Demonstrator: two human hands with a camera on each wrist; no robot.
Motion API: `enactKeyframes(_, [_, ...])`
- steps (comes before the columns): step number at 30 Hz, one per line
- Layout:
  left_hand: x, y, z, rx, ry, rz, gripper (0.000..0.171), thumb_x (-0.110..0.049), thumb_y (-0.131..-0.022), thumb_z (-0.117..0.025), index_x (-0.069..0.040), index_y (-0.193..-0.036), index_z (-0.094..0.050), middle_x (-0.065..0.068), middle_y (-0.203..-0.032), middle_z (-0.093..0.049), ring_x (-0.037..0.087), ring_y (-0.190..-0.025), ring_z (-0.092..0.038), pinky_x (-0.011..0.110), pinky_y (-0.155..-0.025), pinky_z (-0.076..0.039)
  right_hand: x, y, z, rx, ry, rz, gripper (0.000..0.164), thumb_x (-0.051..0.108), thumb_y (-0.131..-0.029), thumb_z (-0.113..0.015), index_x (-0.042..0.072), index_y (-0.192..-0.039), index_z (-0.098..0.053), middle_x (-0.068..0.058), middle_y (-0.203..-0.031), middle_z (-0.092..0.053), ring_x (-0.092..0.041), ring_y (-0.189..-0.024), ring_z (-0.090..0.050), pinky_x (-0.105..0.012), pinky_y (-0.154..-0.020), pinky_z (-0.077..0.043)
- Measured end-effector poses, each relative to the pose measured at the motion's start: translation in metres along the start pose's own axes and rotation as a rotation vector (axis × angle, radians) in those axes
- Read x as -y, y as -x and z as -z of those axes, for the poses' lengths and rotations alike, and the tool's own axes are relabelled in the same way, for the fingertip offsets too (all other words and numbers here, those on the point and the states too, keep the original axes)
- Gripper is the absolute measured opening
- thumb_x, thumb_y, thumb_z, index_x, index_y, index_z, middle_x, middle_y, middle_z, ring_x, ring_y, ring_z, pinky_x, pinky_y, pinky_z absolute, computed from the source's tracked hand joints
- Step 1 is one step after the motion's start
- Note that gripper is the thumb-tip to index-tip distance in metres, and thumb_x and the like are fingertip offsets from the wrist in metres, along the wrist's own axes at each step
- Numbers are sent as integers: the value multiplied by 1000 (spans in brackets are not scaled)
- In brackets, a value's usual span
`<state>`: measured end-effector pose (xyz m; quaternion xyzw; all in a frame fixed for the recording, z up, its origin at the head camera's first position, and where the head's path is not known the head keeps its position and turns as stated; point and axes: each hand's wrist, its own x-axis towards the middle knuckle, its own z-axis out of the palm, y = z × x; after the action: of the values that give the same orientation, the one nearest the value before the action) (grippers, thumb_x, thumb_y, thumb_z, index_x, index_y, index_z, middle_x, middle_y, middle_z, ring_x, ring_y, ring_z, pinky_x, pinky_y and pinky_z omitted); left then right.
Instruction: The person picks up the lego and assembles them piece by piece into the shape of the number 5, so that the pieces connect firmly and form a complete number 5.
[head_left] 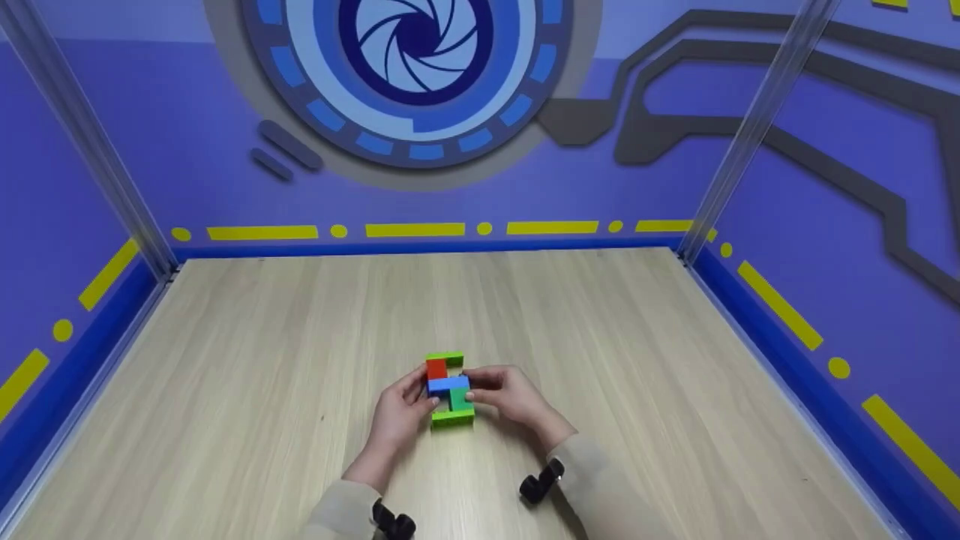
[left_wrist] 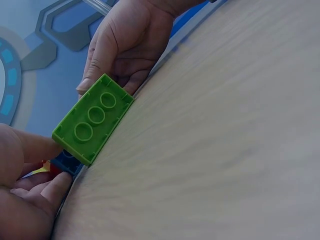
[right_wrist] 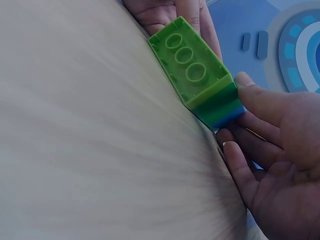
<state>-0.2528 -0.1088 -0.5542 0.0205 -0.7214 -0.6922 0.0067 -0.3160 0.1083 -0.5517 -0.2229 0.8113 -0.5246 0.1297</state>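
Note:
Both hands hold one block assembly, low over the table in the head view. It joins a red brick (head_left: 436, 369), a blue brick (head_left: 448, 385) and a green brick (head_left: 460, 399) between two lime-green bricks, one at the far end (head_left: 445, 359) and one at the near end (head_left: 453, 418). My left hand (head_left: 399, 412) grips its left side between thumb and fingers. On the right side, my right hand (head_left: 517, 394) pinches it near the green and blue bricks. The near lime brick's hollow underside (left_wrist: 95, 117) faces the wrist cameras, showing three round tubes.
A light wood-grain table (head_left: 247, 360) spreads around the hands. Purple-blue panels (head_left: 187, 150) with yellow markings close it in at the back and both sides. Clear corner posts (head_left: 757, 127) stand at the back corners. Black wrist straps (head_left: 541, 481) sit on the sleeves.

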Motion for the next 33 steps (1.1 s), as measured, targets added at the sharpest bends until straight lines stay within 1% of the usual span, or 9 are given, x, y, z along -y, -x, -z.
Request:
enactKeyframes(6, [-1,0,-1,-5,-31,-3,66,10,-92,-67,5,-153,-41,29,-160,-36,42,-149,-37,43,-115,-42,0,0,1,1,1,-12,45,22,-94,-76,5,-134,-68,-15,-133,-70,-31,-127,-64,-49,-113,-49])
enactKeyframes(10, [-2,0,-1,0,-27,-4,66,9,-93,-67,5,-153,-40,29,-161,-35,42,-149,-37,44,-117,-42,0,0,2,4,-8,-19,45,22,-94,-77,5,-134,-68,-14,-132,-71,-30,-126,-65,-49,-113,-50])
enactKeyframes(14, [-2,-1,-2,11,-22,-11,66,8,-93,-67,6,-154,-39,29,-161,-35,42,-149,-37,45,-118,-41,-1,-1,3,2,-4,-9,45,21,-93,-77,5,-134,-68,-14,-132,-71,-30,-125,-65,-49,-111,-51])
enactKeyframes(22, [0,-3,1,24,-50,-23,66,7,-95,-66,7,-154,-38,29,-162,-34,43,-150,-36,47,-119,-39,-1,-5,2,7,-6,-15,45,23,-93,-78,7,-133,-68,-14,-133,-71,-30,-126,-65,-49,-113,-50])
enactKeyframes(26, [-1,-3,1,22,-42,-12,63,5,-97,-63,6,-155,-38,29,-162,-34,42,-150,-36,48,-120,-38,-2,-7,5,14,-3,-13,44,26,-94,-77,6,-133,-69,-14,-133,-71,-30,-125,-65,-49,-112,-50])
enactKeyframes(30, [-2,-2,2,9,-29,1,60,4,-100,-59,6,-155,-36,29,-161,-36,42,-150,-38,49,-120,-38,-3,-9,12,9,-50,-36,45,27,-99,-69,3,-137,-64,-16,-136,-69,-29,-123,-67,-44,-104,-56])
enactKeyframes(33, [-2,-6,7,-17,-21,8,57,1,-102,-55,8,-155,-34,31,-159,-38,43,-148,-40,50,-120,-40,-1,-11,22,-42,-122,-89,48,26,-102,-65,1,-142,-59,-16,-138,-67,-28,-121,-68,-38,-99,-58])
